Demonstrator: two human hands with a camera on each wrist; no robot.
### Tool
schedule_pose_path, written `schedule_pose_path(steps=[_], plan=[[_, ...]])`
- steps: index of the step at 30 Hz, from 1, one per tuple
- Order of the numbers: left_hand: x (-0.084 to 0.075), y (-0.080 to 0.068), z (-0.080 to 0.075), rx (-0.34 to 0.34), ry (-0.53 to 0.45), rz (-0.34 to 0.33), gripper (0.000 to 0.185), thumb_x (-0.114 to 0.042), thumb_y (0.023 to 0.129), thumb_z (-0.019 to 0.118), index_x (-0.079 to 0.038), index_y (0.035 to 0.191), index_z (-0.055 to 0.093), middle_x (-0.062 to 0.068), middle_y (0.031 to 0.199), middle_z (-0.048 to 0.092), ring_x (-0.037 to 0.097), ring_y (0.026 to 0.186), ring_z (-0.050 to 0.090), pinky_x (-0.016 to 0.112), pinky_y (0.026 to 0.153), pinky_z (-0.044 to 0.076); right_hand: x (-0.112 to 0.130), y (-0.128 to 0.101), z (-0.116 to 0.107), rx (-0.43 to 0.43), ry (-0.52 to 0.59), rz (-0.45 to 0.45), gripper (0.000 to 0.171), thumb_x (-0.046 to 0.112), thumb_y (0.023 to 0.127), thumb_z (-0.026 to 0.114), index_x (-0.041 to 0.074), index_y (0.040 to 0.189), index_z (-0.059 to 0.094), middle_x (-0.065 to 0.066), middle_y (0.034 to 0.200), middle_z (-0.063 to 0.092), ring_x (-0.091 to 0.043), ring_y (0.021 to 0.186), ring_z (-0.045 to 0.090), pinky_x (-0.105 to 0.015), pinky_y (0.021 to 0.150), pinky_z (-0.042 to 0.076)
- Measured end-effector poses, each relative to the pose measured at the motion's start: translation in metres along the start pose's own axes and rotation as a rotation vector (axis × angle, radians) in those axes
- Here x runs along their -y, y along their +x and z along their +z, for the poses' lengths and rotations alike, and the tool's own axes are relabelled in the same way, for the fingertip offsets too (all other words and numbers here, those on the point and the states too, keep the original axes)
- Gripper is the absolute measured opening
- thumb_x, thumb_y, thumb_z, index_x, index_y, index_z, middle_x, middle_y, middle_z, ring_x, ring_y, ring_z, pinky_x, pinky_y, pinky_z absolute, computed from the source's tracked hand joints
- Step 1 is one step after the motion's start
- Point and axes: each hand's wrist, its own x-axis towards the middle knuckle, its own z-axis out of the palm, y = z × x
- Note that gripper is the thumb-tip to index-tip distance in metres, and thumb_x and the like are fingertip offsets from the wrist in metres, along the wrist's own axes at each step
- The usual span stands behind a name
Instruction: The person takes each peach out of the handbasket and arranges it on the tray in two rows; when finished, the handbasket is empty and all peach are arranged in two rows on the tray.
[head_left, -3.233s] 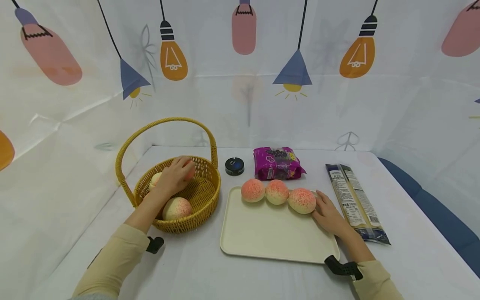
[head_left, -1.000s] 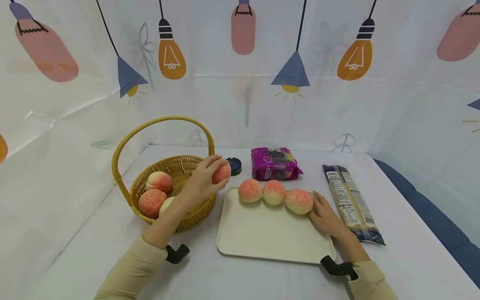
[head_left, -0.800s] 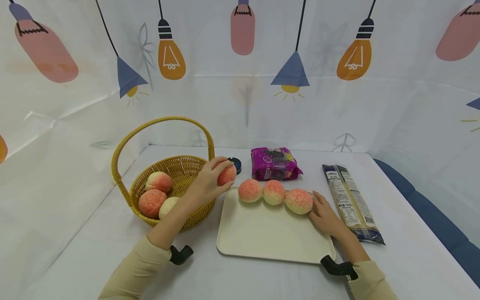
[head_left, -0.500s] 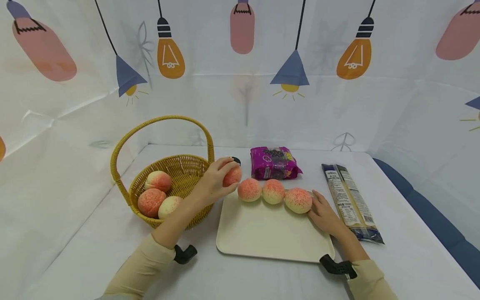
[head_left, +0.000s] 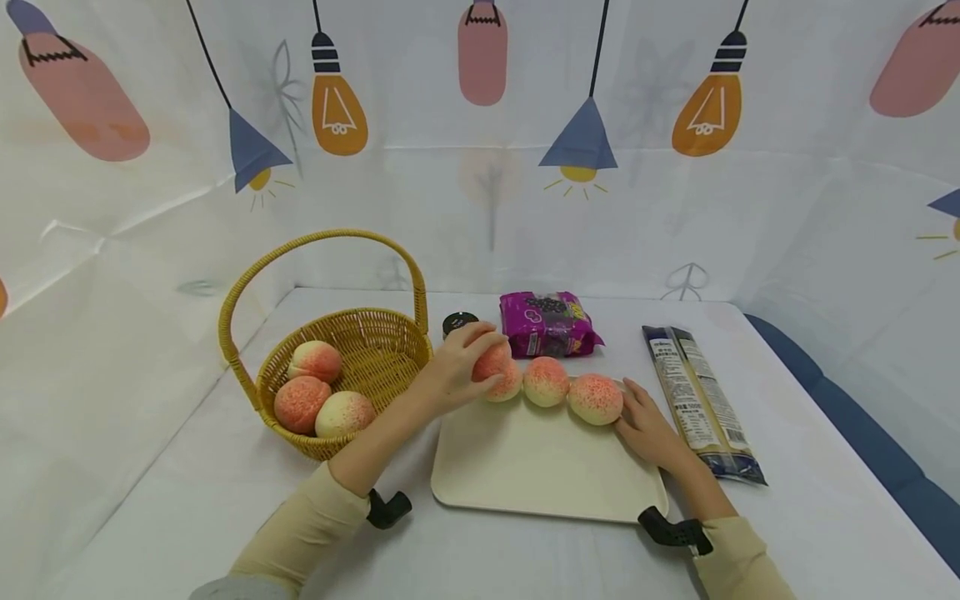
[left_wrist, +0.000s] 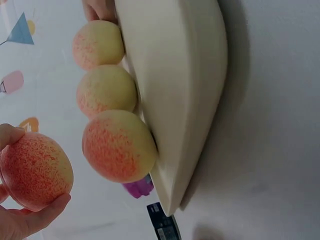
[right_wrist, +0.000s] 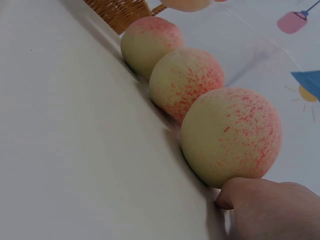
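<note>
My left hand point(head_left: 459, 372) grips a pink-speckled peach point(head_left: 491, 361), held just above the leftmost of three peaches point(head_left: 512, 387) lined along the far edge of a cream tray point(head_left: 540, 475). In the left wrist view the held peach point(left_wrist: 35, 170) sits between thumb and fingers, a short gap from the nearest tray peach point(left_wrist: 117, 145). My right hand point(head_left: 647, 419) rests flat on the tray's right side, touching the rightmost peach point(head_left: 595, 398). In the right wrist view a fingertip point(right_wrist: 265, 207) presses against that peach point(right_wrist: 230, 135).
A wicker basket point(head_left: 390, 350) with a tall handle stands left of the tray and holds three peaches point(head_left: 315, 360). Behind the tray lie a black tin point(head_left: 457, 321) and a purple bag point(head_left: 547, 323). A long noodle packet point(head_left: 701, 400) lies to the right.
My left hand lifted a peach out of the basket and carried it rightward to the tray's far left corner, beside the row. My right hand stayed by the rightmost peach.
</note>
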Motion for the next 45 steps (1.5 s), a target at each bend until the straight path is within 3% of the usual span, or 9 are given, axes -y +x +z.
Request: schedule_pose_path(steps=[7, 19, 27, 33, 45], plan=[[-0.010, 0.002, 0.009, 0.027, -0.017, -0.002, 0.047, -0.022, 0.075, 0.075, -0.011, 0.117, 0.057, 0.010, 0.123, 0.049, 0.027, 0.113, 0.045, 0.038, 0.088, 0.045, 0.000, -0.001, 0.001, -0.006, 0.006, -0.003, 0.046, 0.011, 0.091, 0.052, -0.007, 0.131, 0.041, -0.033, 0.141, 0.018, -0.051, 0.128, 0.017, -0.062, 0.099, 0.017], [-0.029, 0.017, 0.026, 0.014, -0.059, 0.073, 0.045, -0.019, 0.073, 0.077, -0.010, 0.113, 0.059, 0.011, 0.119, 0.050, 0.024, 0.112, 0.046, 0.034, 0.093, 0.041, -0.002, -0.001, 0.000, -0.005, 0.010, -0.007, 0.045, 0.011, 0.091, 0.051, -0.007, 0.131, 0.041, -0.033, 0.141, 0.018, -0.050, 0.128, 0.017, -0.062, 0.100, 0.016], [-0.045, 0.024, 0.037, 0.078, -0.021, 0.052, 0.042, -0.031, 0.077, 0.072, -0.017, 0.115, 0.059, 0.003, 0.121, 0.050, 0.020, 0.112, 0.047, 0.034, 0.090, 0.043, -0.007, 0.000, -0.001, -0.019, -0.006, -0.053, 0.047, 0.007, 0.089, 0.052, -0.008, 0.132, 0.040, -0.031, 0.140, 0.023, -0.048, 0.127, 0.022, -0.060, 0.100, 0.019], [-0.055, 0.024, 0.041, 0.138, -0.044, 0.032, 0.045, -0.028, 0.078, 0.071, -0.017, 0.119, 0.057, 0.003, 0.125, 0.048, 0.022, 0.115, 0.045, 0.032, 0.092, 0.042, -0.010, -0.001, -0.004, -0.002, -0.003, -0.068, 0.048, 0.005, 0.087, 0.052, -0.009, 0.132, 0.039, -0.029, 0.141, 0.025, -0.047, 0.127, 0.023, -0.059, 0.101, 0.019], [-0.071, 0.026, 0.056, 0.154, -0.039, 0.108, 0.045, -0.030, 0.078, 0.071, -0.018, 0.119, 0.057, 0.003, 0.124, 0.050, 0.019, 0.116, 0.044, 0.030, 0.097, 0.036, -0.006, -0.002, -0.009, 0.000, -0.017, -0.069, 0.048, 0.004, 0.088, 0.051, -0.009, 0.132, 0.040, -0.030, 0.140, 0.027, -0.048, 0.126, 0.026, -0.059, 0.099, 0.021]])
